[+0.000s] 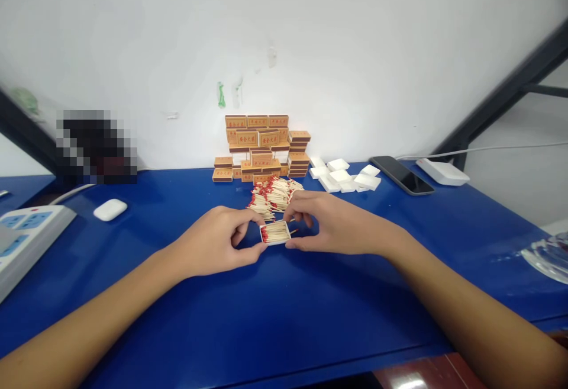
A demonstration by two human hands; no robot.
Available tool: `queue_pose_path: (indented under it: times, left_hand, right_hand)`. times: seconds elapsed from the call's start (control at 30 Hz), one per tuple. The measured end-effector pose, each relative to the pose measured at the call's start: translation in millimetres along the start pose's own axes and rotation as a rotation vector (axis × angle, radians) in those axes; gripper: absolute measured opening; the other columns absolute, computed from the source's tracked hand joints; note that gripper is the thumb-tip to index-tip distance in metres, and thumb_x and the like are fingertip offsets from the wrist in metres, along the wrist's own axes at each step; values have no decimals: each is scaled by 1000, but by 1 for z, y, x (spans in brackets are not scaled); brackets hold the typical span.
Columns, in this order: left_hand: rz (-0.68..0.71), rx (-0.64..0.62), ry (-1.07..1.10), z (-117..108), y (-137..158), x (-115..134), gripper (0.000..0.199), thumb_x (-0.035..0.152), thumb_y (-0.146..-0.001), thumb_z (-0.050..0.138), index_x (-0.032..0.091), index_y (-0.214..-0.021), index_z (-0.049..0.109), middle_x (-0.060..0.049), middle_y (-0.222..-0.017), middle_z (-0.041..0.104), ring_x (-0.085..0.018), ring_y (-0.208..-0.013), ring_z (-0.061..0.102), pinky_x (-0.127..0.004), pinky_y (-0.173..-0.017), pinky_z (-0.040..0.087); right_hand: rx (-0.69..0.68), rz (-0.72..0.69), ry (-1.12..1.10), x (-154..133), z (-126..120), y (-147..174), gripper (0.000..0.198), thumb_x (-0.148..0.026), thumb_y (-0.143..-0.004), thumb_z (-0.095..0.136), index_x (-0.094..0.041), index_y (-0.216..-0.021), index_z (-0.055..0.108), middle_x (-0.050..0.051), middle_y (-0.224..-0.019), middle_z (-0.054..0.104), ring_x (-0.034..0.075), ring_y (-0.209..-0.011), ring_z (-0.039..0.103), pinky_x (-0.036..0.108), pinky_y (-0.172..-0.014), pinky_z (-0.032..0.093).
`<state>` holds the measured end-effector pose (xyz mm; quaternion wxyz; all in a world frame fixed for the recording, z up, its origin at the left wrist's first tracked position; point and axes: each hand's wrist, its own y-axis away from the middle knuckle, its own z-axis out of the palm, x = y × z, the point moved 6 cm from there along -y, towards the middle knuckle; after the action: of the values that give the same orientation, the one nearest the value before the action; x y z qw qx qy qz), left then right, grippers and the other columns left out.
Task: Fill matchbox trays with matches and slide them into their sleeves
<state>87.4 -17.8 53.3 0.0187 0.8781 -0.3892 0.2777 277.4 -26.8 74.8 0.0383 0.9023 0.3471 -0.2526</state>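
Note:
A small white matchbox tray [278, 243] filled with red-tipped matches [276, 232] is between my two hands. My left hand [226, 238] pinches its left end with thumb and fingers. At the right end, my right hand [317, 223] has its thumb and curled fingers against the tray's edge. A match or two stick out near my right fingers. Just behind the tray lies a heap of loose matches [273, 193], heads mostly to the left. Beyond it stand stacked orange matchboxes [261, 158] with printed labels, against the wall.
Several empty white trays [341, 176] lie right of the stack. Farther right are a black phone [402, 174] and a white flat box [442, 172] by a cable. A white earphone case [110, 209] and a power strip [31, 235] sit on the blue table [275, 318] at left.

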Motion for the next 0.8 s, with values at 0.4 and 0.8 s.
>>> queue_pose_path:
  times: [0.4,0.8]
  left_hand:
    - [-47,12,112,-4,1,-9,31,41,-90,70,20,-113,72,10,-57,45,-8,-49,43,-22,-53,36]
    - [-14,-134,126,7,4,13,30,35,-80,74,18,-105,76,7,-59,54,-9,-51,48,-23,-53,36]
  right_hand:
    - [184,82,-182,33,-27,-7,29,-47,-91,73,-19,-99,75,1,-80,67,15,-71,57,28,-65,44]
    - [843,588,-475,154,-83,-50,24,-35,-90,77,-11,-87,72,5,-76,67,14,-66,54,28,-58,44]
